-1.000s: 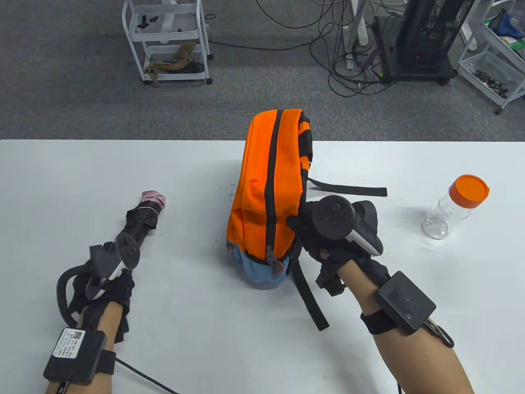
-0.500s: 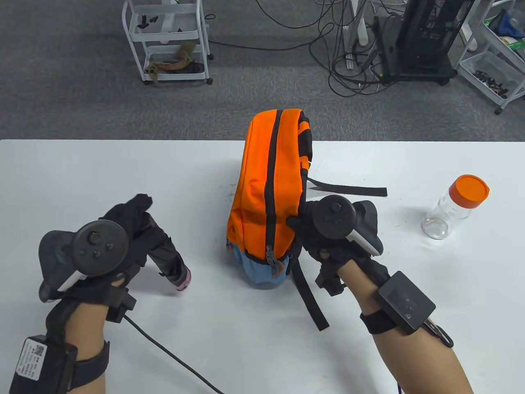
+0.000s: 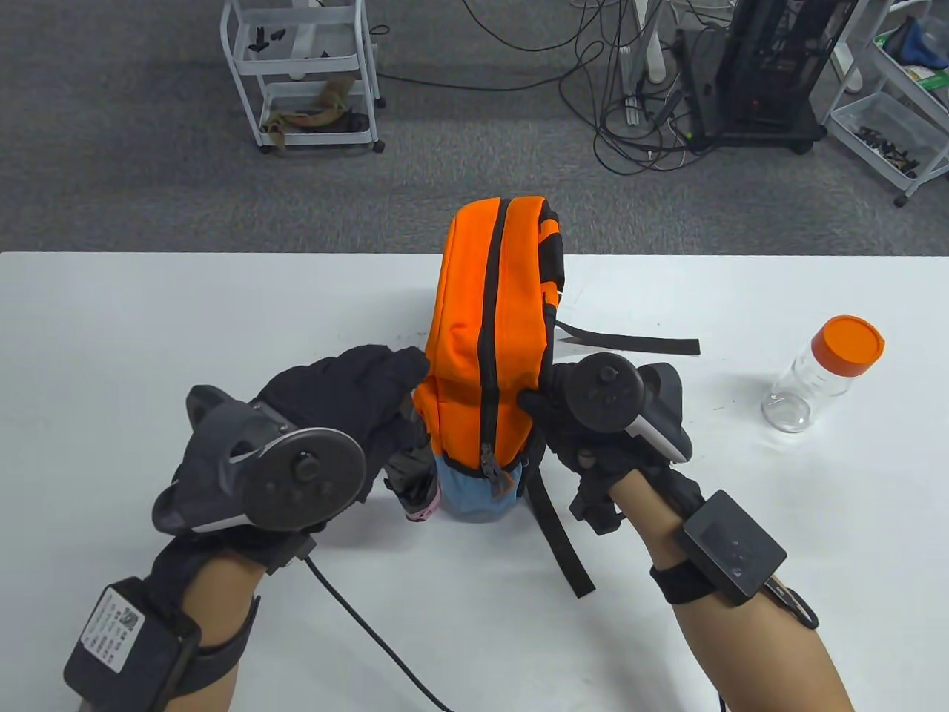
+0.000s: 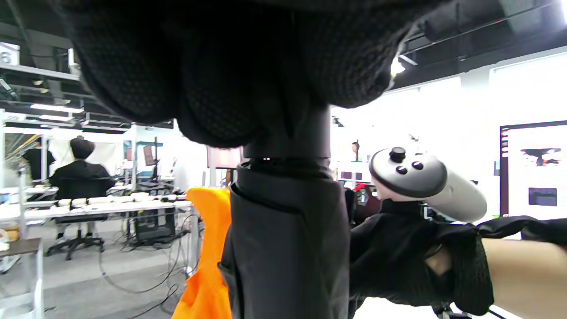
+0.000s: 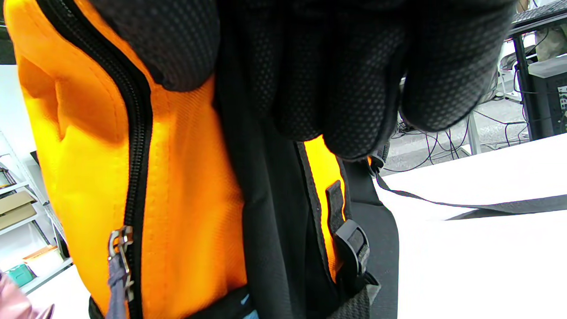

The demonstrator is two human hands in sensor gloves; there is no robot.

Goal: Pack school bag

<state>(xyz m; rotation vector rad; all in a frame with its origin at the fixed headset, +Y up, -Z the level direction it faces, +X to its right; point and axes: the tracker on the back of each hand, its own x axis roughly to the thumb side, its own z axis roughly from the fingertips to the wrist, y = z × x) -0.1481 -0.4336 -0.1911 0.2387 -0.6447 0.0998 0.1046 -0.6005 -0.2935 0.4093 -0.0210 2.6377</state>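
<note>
The orange school bag [image 3: 489,326] stands upright mid-table, main zipper closed, with a blue mesh side pocket [image 3: 468,495] at its near end. My left hand [image 3: 348,393] grips a folded black umbrella [image 3: 415,482] with a pink tip, held against the bag's left side by the pocket. The left wrist view shows the umbrella's black shaft [image 4: 288,239] under my fingers, the bag [image 4: 208,252] just behind it. My right hand [image 3: 552,415] grips the bag's right edge near its black back panel; the right wrist view shows my fingers [image 5: 336,79] on the bag [image 5: 186,177].
A clear jar with an orange lid [image 3: 823,371] lies at the right of the table. Black bag straps [image 3: 630,343] trail right and toward me [image 3: 560,541]. My left glove's cable [image 3: 371,638] runs across the near table. Carts and cables stand on the floor beyond.
My left hand picked the umbrella up from the left of the table, turned it tip-down, and carried it right to the bag's side. My right hand kept holding the bag.
</note>
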